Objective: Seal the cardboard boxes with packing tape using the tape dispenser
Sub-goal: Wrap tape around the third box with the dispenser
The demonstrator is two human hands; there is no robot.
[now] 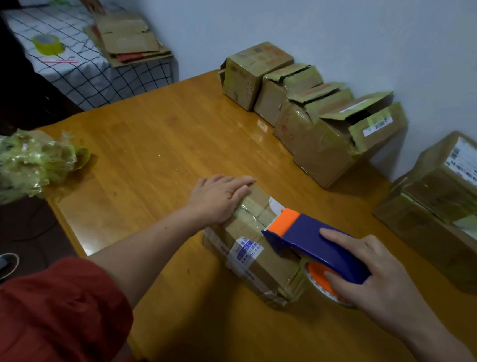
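Note:
A small cardboard box lies on the wooden table in front of me. My left hand presses flat on the far end of its top, fingers straight. My right hand grips a blue and orange tape dispenser whose orange front end rests on the box top. A roll of clear tape sits in the dispenser, partly hidden by my fingers. Glossy tape runs along the box's top seam.
Several boxes with loose flaps line the wall. Two taped boxes are stacked at the right. Crumpled yellowish tape lies at the table's left edge. On a checked side table are flat cardboard, a tape roll and another person's hand.

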